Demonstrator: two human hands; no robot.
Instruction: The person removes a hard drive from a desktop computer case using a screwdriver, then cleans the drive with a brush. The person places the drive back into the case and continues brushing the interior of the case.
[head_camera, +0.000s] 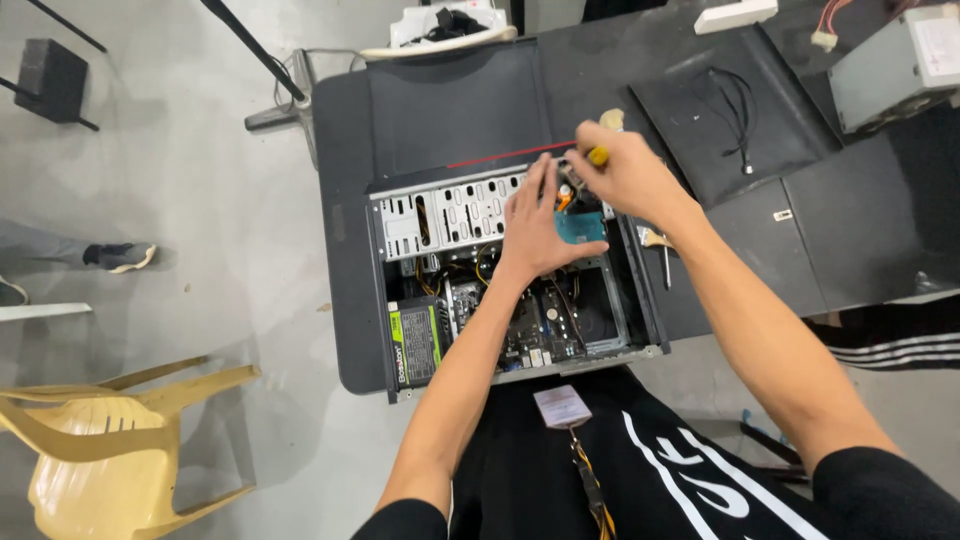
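Black desk (450, 100), open computer case (400, 225), left hand (540, 225) flat, right hand (625, 175) fingers gripping yellow-handled screwdriver (597, 155)

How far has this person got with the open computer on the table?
Done: the computer case lies open, its side panel off. In hand: the left hand rests on the drive bays by a hard drive, while the right hand works a yellow-handled screwdriver there. Left: power supply and motherboard remain inside.
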